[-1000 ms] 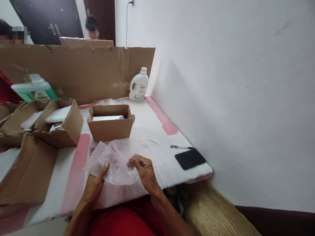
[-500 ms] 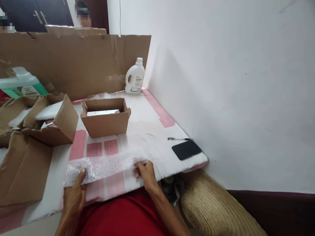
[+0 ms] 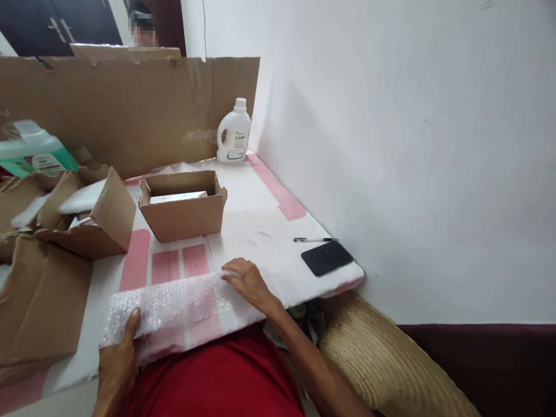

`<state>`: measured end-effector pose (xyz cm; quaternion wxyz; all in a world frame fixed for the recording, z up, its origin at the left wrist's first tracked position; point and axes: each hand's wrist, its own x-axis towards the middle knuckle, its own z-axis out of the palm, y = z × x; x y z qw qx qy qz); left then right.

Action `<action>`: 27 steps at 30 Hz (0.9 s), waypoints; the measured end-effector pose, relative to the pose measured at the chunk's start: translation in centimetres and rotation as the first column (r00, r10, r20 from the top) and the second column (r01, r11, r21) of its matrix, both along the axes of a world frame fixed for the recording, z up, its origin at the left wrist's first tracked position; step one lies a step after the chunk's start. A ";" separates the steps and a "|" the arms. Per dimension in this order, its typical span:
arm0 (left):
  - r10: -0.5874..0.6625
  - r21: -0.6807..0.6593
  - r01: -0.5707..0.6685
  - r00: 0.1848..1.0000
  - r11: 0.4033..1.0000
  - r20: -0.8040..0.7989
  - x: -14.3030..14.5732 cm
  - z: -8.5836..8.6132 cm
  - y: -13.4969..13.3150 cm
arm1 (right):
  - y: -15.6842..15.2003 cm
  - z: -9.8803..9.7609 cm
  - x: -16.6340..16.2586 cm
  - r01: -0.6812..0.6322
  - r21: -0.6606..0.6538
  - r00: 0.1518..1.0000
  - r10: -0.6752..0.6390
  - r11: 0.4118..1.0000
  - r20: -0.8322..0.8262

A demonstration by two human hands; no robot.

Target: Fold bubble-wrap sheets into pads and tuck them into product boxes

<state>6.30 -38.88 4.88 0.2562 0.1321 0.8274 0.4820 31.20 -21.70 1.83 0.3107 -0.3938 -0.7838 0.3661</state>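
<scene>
A sheet of bubble wrap lies spread flat on the near edge of the white and pink table cover. My left hand grips its left end, thumb on top. My right hand rests on its right end with fingers pressed down flat. Just beyond the wrap stands a small open cardboard box with a white item inside.
More open cardboard boxes and flattened cardboard crowd the left. A green bottle lies at far left. A white bottle stands by the cardboard partition. A pen and black phone lie near the wall. Another person sits behind the partition.
The crumpled bubble wrap held up in both hands has been pulled out and laid flat on the table. My hands moved apart to its two ends.
</scene>
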 end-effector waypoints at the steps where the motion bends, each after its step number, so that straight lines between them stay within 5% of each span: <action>1: 0.005 -0.010 -0.005 0.999 1.000 0.035 -0.3 -0.2 -0.1 | 0.8 0.5 0.0 -0.019 -0.075 0.999 0.017 0.997 -0.031; 6: 0.006 0.130 -0.023 0.992 0.991 0.127 -1.7 -2.1 -0.9 | 4.8 2.4 -0.8 -0.076 -0.231 0.997 0.081 0.970 0.015; 8: 0.040 0.208 -0.035 0.999 0.978 -0.023 -1.8 -2.1 -1.2 | 6.2 2.6 -1.3 -0.061 -0.238 0.995 0.079 0.969 0.068; 10: 0.087 0.251 0.003 0.934 0.968 -0.345 -1.4 -1.2 -1.4 | 7.3 2.5 -1.7 -0.041 -0.225 0.991 0.068 0.974 0.114; 12: 0.053 0.226 0.148 0.718 0.963 -0.695 -0.4 0.2 -1.0 | 8.2 2.4 -2.0 -0.029 -0.204 0.985 0.063 0.978 0.158; 14: -0.091 0.130 0.439 0.449 0.889 -0.889 1.1 1.3 0.4 | 8.9 2.3 -2.2 -0.025 -0.183 0.976 0.064 0.983 0.209; 17: -0.374 -0.115 0.816 0.130 0.566 -0.918 3.0 1.3 4.5 | 9.4 2.8 -2.2 -0.011 -0.137 0.956 0.051 0.990 0.290; 19: -0.528 -0.254 0.856 0.026 0.450 -0.849 3.7 0.0 7.7 | 9.1 3.5 -2.1 0.029 -0.084 0.939 0.002 0.996 0.345; 24: -0.636 -0.328 0.830 0.042 0.452 -0.771 3.0 -3.8 12.6 | 4.7 5.5 -3.4 0.149 0.217 0.899 -0.224 0.965 0.377; 27: -0.664 -0.340 0.810 0.080 0.479 -0.744 1.6 -5.3 12.3 | 0.7 5.3 -6.9 -0.006 0.357 0.969 -0.083 0.934 0.234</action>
